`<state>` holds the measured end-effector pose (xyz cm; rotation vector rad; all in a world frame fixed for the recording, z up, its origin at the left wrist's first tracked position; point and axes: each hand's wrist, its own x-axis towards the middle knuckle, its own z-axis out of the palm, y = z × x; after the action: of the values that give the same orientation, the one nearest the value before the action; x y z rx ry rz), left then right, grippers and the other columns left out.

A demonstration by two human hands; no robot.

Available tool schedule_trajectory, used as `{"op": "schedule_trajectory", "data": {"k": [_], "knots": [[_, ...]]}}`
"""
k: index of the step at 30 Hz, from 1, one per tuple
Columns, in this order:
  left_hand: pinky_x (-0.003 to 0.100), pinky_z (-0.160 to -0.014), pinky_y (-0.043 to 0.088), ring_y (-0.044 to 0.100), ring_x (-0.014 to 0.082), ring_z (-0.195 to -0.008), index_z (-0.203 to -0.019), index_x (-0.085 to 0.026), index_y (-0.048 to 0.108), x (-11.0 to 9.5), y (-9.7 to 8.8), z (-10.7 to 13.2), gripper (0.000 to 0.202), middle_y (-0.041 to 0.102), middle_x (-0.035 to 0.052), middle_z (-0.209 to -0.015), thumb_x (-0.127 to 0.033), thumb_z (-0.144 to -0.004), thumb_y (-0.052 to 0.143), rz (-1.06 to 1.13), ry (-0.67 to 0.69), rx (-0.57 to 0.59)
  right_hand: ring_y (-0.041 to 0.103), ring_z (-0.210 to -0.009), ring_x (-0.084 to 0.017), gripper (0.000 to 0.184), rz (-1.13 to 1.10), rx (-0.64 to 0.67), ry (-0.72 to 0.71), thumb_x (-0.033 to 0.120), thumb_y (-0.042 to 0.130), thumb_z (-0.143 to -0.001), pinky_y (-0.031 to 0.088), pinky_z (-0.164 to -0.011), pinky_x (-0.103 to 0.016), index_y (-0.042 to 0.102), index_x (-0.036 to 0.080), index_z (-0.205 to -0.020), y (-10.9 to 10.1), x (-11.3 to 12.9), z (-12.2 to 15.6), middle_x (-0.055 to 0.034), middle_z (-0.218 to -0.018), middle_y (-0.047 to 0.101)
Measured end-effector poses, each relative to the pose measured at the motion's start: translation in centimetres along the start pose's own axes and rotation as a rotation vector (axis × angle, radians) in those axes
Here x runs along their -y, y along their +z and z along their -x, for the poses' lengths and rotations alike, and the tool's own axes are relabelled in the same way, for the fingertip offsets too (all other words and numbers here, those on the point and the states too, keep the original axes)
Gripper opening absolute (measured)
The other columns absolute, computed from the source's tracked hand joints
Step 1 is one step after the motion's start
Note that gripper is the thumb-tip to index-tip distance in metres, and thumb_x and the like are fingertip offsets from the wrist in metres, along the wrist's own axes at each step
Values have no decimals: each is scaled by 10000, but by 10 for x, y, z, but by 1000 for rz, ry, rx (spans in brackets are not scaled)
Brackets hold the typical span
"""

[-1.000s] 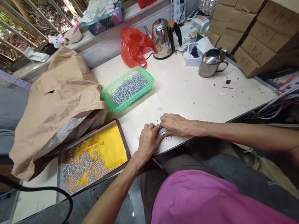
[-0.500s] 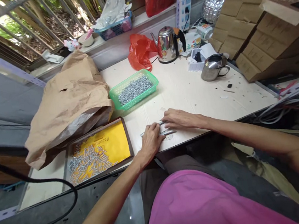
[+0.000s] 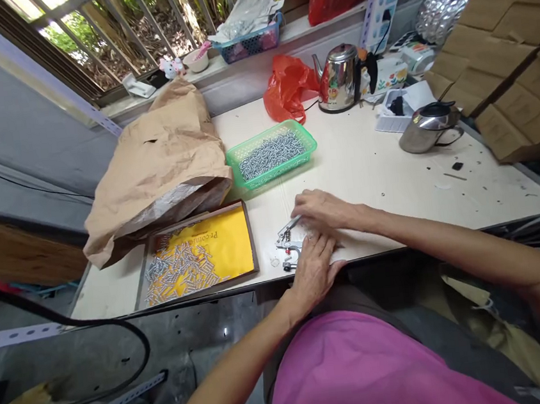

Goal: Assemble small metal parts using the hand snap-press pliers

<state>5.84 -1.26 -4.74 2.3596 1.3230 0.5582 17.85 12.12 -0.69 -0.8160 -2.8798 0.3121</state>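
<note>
Near the front edge of the table lies a small metal lever tool (image 3: 284, 244) with a spring, a red part and a black knob. My left hand (image 3: 315, 258) is closed over its right end, which the fingers hide. Just beyond, my right hand (image 3: 323, 208) has its curled fingers on the tool's grey lever arm (image 3: 290, 226), which is raised at an angle. To the left is a shallow brown tray (image 3: 254, 242) with a yellow bottom, holding many small metal pins (image 3: 175, 270). Behind it stands a green plastic basket (image 3: 275, 180) full of similar pins.
A large brown paper bag (image 3: 163, 155) lies behind the tray. Farther back are a red plastic bag (image 3: 287, 88), a steel kettle (image 3: 338, 82) and a steel pitcher (image 3: 424, 131). Cardboard boxes (image 3: 502, 68) are stacked at right. A black cable (image 3: 84, 323) hangs at left.
My view has swung left. The flat metal piece under my hands now shows as a tool with a raised lever and spring. My left hand has shifted to its right end.
</note>
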Motion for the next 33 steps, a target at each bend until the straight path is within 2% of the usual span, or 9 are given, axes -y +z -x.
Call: {"op": "schedule_trajectory", "data": {"k": [6, 10, 13, 16, 20, 23, 26, 29, 33], "knots": [[470, -1005, 444, 558, 318, -1178, -1242, -134, 547, -7, 5, 15, 454, 628, 160, -1197, -413, -883, 556, 13, -11, 55, 434, -892, -227, 121, 53, 111, -422, 199, 597, -854, 311, -687, -350, 660, 205, -751, 12, 63, -15, -72, -911, 581], [341, -988, 470, 576, 227, -1150, -1181, -138, 578, -22, -13, 48, 341, 634, 129, -1202, -345, -917, 516, 10, 254, 37, 446, -870, -220, 141, 41, 67, -496, 143, 566, -832, 327, -698, -359, 610, 187, -706, 30, 69, -24, -94, -884, 583], [270, -840, 517, 638, 158, -915, -1054, -144, 618, -19, -38, 74, 200, 698, 80, -943, -253, -904, 544, -46, 293, -71, 481, -834, -202, 148, -43, 32, -452, 148, 539, -857, 352, -705, -341, 596, 182, -724, 37, 70, -28, -72, -851, 590], [265, -709, 503, 601, 147, -773, -1019, -155, 630, 10, -76, 88, 157, 672, 53, -816, -172, -889, 545, -195, 85, -267, 520, -807, -184, 155, -205, -127, -345, 184, 473, -919, 392, -714, -315, 599, 174, -830, 25, 69, -32, -61, -847, 605], [307, -763, 480, 568, 186, -860, -1044, -180, 660, 83, -136, 92, 230, 655, 75, -894, -154, -915, 471, -467, -357, -388, 555, -775, -180, 158, -342, -485, -204, 191, 435, -930, 444, -705, -308, 582, 172, -876, -21, 53, -53, -64, -825, 611], [343, -809, 460, 529, 226, -930, -1063, -158, 679, 134, -169, 95, 283, 652, 106, -963, -118, -899, 452, -575, -547, -233, 577, -778, -202, 161, -289, -647, -82, 228, 449, -924, 468, -709, -338, 600, 180, -895, -56, 19, -82, -72, -836, 623], [346, -813, 442, 504, 238, -964, -1074, -172, 687, 163, -183, 100, 317, 645, 117, -1010, -91, -879, 450, -593, -561, 1, 600, -776, -228, 243, -201, -641, 51, 309, 519, -897, 488, -732, -387, 608, 167, -1073, -68, -23, -107, -99, -929, 642], [333, -799, 425, 497, 238, -967, -1031, -176, 696, 173, -184, 105, 288, 640, 120, -978, -114, -885, 456, -587, -491, 174, 617, -789, -237, 442, -157, -565, 105, 367, 559, -874, 497, -778, -425, 526, 150, -1258, -57, -49, -110, -143, -1105, 613], [331, -804, 411, 504, 235, -946, -946, -140, 700, 175, -182, 110, 261, 618, 127, -931, -143, -898, 443, -604, -472, 247, 629, -797, -221, 416, -218, -449, 34, 405, 487, -920, 507, -780, -404, 520, 170, -1263, -24, -42, -73, -127, -1121, 601]]}}
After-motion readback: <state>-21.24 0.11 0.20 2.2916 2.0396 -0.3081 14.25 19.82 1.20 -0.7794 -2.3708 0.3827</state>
